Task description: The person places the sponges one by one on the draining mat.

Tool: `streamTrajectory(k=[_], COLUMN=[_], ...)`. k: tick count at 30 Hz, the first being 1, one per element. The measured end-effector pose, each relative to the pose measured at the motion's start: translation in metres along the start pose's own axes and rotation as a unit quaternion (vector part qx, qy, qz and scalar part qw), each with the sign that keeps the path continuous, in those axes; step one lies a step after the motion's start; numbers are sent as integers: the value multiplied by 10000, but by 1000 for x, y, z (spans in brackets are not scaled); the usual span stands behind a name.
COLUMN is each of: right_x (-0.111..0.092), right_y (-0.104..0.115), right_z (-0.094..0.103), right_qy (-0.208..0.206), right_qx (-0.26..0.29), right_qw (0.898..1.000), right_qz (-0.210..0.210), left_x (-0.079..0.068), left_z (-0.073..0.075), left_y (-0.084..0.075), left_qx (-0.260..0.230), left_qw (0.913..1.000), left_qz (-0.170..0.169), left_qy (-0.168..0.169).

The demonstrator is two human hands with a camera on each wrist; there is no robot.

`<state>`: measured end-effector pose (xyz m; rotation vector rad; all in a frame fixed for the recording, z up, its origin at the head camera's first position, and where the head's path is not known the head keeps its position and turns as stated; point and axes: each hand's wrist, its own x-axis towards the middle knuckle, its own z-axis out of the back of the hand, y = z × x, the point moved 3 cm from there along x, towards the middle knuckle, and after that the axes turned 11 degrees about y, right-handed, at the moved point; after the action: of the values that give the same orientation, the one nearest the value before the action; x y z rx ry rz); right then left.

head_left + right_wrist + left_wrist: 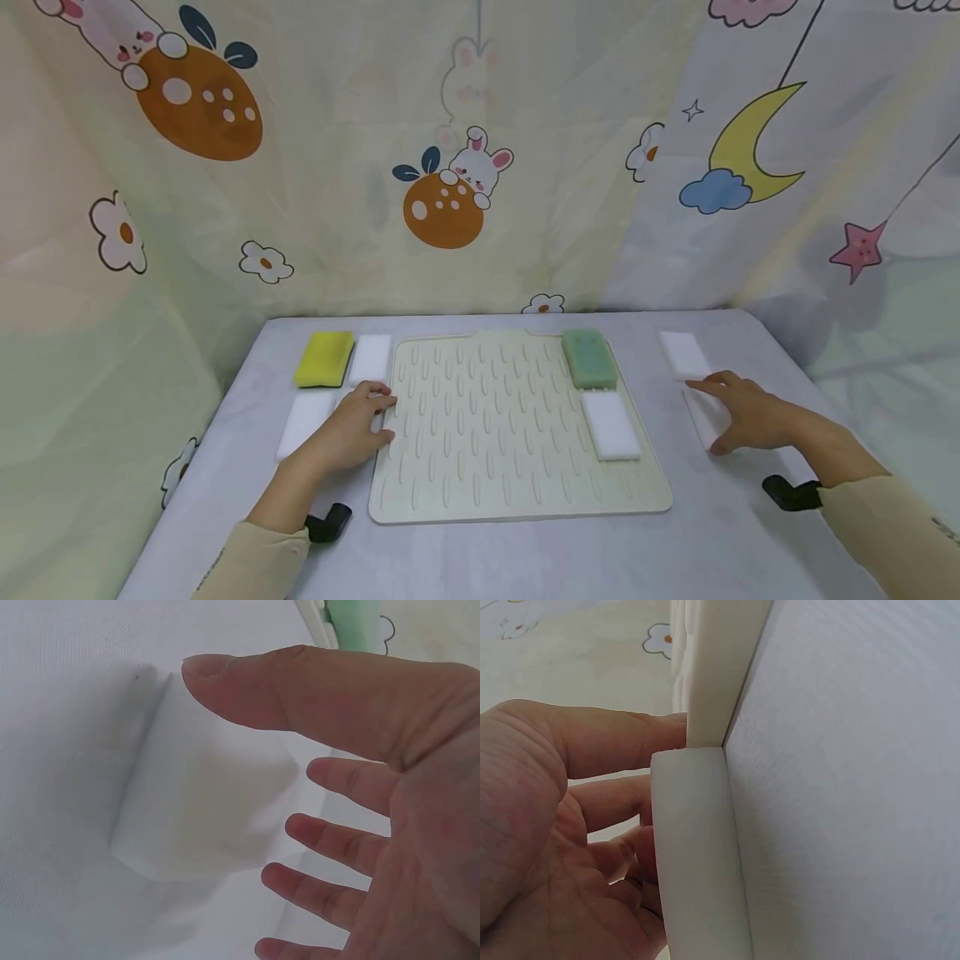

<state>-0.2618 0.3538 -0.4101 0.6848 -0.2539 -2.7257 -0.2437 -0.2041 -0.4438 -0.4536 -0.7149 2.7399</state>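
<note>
My left hand (351, 427) is at the left edge of the cream ribbed mat (487, 433), thumb and fingers apart. In the left wrist view, its thumb (630, 735) reaches the mat's rim, and its fingertips are right at a white sponge block (697, 847) beside the mat. The hand partly hides this block from above. My right hand (757, 412) spreads over another white sponge block (705, 415) on the table's right side. In the right wrist view, the thumb (300, 686) and the separate fingers stand over that block (202, 780), with nothing pinched between them.
On the mat's right side sit a green sponge (589, 358) and a white block (611, 425). A yellow sponge (324, 359) lies at the back left, beside one white block (371, 360), with another (303, 421) in front. One more white block (683, 355) lies behind my right hand.
</note>
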Motion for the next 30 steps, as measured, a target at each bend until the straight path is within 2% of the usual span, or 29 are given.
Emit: streamTrajectory(k=[16, 30], right_x=[6, 11], right_y=[-3, -4], right_z=[-5, -8], right_qy=[4, -105], right_qx=[21, -64], right_qw=[9999, 9999], right_qz=[-115, -42], left_x=[2, 2], left_z=[-1, -2], left_y=[1, 4], left_qx=[-38, -8], left_qw=[9999, 10000], left_qz=[145, 18], left_qy=[-4, -31])
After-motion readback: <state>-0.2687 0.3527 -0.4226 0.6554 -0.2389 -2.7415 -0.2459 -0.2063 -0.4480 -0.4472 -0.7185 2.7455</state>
